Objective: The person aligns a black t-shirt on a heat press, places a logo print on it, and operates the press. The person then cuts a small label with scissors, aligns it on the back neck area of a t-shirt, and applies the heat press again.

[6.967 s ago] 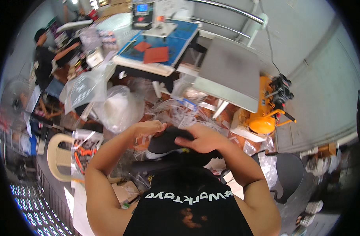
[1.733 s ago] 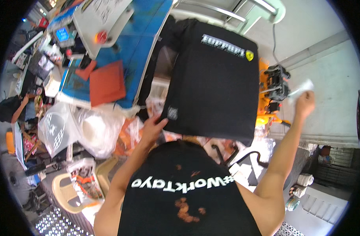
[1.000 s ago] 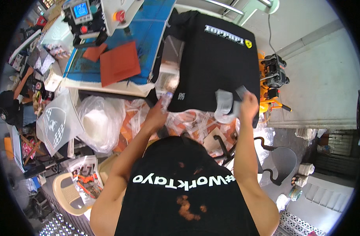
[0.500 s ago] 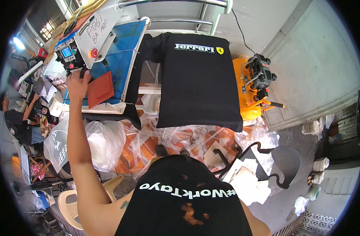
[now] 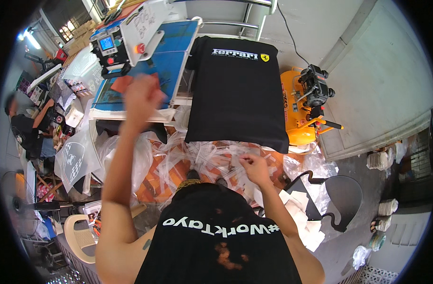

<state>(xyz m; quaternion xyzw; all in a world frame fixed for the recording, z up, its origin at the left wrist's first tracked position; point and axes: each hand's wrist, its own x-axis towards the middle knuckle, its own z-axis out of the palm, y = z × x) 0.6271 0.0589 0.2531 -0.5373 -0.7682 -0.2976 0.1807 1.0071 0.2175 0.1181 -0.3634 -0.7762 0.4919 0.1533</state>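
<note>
My left hand (image 5: 144,98), smeared by motion, is over the blue bed (image 5: 174,46) of the press. Parts of a red-orange sheet (image 5: 122,84) show on both sides of it; whether the fingers grip the sheet is unclear. My right hand (image 5: 255,169) is low, in front of a black shirt (image 5: 237,97), its fingers closed in a pinch. Anything between those fingertips is too small to make out. The shirt lies spread flat, with white lettering and a small yellow shield near its far edge. A control box (image 5: 113,49) with a lit screen and red buttons stands beyond my left hand.
An orange air compressor (image 5: 299,111) stands right of the shirt. Clear plastic strips (image 5: 211,158) litter the floor below. White papers (image 5: 299,220) lie by a black chair (image 5: 339,199) at right. Another person (image 5: 27,130) works at far left, near a beige plastic chair (image 5: 77,236).
My left hand has left the control box's handle and come right, over the red-orange sheet, which has shifted on the bed. My right hand has come into view. The whole view has shifted.
</note>
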